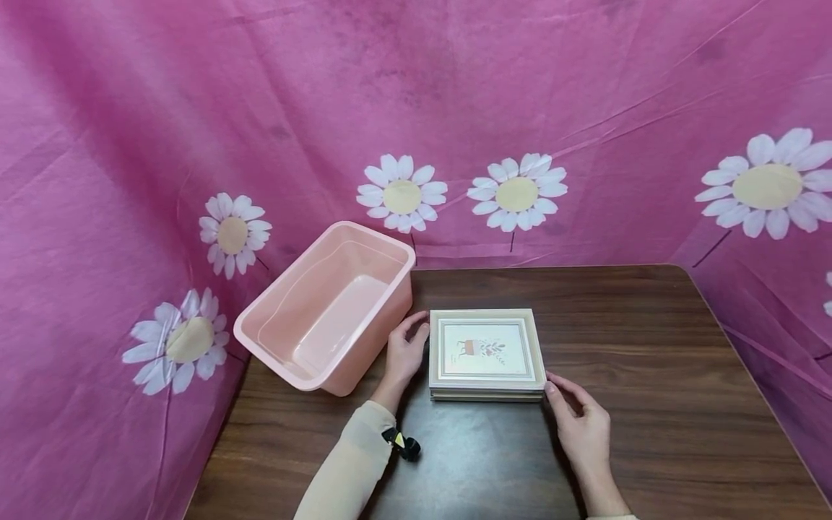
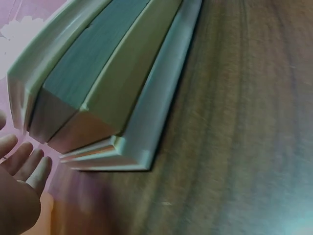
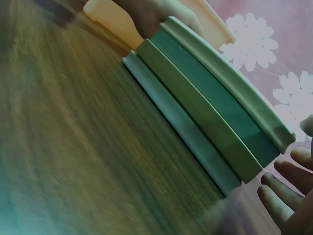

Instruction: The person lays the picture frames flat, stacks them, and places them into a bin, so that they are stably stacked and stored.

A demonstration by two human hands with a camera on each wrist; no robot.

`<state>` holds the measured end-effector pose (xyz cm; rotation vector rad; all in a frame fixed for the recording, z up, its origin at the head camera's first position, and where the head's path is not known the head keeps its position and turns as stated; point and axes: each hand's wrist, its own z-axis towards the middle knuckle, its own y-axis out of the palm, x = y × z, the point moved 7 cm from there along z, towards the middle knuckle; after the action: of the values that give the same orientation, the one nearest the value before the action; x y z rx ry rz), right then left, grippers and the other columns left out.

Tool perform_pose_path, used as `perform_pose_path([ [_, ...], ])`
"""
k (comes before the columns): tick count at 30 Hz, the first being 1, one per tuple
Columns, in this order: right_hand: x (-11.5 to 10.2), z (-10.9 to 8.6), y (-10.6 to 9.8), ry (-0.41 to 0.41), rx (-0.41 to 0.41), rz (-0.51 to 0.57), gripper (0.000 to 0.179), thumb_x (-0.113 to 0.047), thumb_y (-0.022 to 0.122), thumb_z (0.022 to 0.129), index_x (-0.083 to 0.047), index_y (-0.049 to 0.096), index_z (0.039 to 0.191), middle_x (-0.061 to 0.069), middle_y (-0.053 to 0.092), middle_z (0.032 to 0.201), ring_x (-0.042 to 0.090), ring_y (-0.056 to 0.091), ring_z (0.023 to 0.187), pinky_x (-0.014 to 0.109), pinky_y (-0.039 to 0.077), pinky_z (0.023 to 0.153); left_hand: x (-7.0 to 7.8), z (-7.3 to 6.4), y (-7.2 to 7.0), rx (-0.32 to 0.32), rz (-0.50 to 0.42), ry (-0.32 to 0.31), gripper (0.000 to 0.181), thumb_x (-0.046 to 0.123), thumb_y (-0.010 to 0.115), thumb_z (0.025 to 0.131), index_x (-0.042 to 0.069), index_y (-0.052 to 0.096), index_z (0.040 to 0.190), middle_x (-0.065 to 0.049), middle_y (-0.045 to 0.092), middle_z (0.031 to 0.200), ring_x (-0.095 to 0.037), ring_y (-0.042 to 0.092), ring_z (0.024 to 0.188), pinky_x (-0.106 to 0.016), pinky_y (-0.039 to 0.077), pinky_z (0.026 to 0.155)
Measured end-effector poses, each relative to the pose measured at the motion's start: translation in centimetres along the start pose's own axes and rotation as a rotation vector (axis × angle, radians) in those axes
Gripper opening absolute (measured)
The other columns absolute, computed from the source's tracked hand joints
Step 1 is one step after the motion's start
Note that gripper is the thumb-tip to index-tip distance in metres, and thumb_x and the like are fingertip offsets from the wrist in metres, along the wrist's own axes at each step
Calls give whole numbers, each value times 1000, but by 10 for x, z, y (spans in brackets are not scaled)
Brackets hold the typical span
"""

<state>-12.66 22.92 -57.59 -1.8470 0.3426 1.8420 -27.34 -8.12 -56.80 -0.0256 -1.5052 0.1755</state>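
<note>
A cream picture frame with a deer and plant print lies face up on top of a stack. Beneath it, the left wrist view shows a grey-green layer, an olive-toned layer and a pale bottom layer. At the stack's left side is my left hand, its fingers loosely bent, with the fingertips by the upper left corner. My right hand is at the lower right corner, thumb and fingertips against or close to the edge. In the right wrist view its fingers look relaxed and spread beside the stack's end.
A pink plastic tub stands left of the stack, slanted, near the left hand. Everything sits on a dark wood-grain table. A pink cloth with daisies hangs behind and at both sides. A black strap device is on the left wrist.
</note>
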Motion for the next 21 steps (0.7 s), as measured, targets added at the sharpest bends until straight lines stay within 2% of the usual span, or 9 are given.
perform_pose_path([
  [5, -5, 8, 3, -49, -45, 35, 26, -5, 65, 107, 6, 73, 129, -23, 74, 114, -16, 68, 104, 3, 53, 90, -5, -8, -5, 7, 25, -4, 29, 8, 65, 106, -1, 73, 133, -19, 75, 134, -32, 68, 124, -28, 54, 103],
  [12, -9, 21, 14, -103, -116, 129, 35, -5, 50, 113, 10, 59, 144, -13, 71, 130, -7, 69, 118, 9, 54, 98, -8, -18, -7, 9, 35, 26, 32, 11, 63, 107, 2, 72, 136, -17, 73, 139, -34, 63, 135, -49, 47, 118],
  [17, -9, 32, 23, -154, -195, 185, 42, -6, 44, 115, 14, 47, 152, -14, 64, 140, -6, 64, 129, 10, 50, 106, -12, -24, -8, 12, 31, 21, 35, 11, 59, 108, 1, 68, 140, -19, 69, 144, -36, 59, 141, -54, 42, 123],
  [19, -9, 35, 26, -160, -234, 190, 45, -7, 42, 116, 13, 42, 156, -6, 61, 147, -8, 60, 133, 8, 47, 109, -14, -27, -6, 0, 18, 9, 38, 13, 57, 109, 0, 65, 144, -20, 66, 148, -37, 56, 145, -55, 40, 125],
  [21, -8, 38, 29, -152, -280, 195, 48, -11, 39, 117, 11, 37, 160, 11, 56, 156, -9, 55, 138, 7, 43, 112, -18, -30, -4, -15, 0, -18, 42, 15, 56, 110, 1, 62, 148, -20, 62, 153, -37, 52, 149, -54, 37, 128],
])
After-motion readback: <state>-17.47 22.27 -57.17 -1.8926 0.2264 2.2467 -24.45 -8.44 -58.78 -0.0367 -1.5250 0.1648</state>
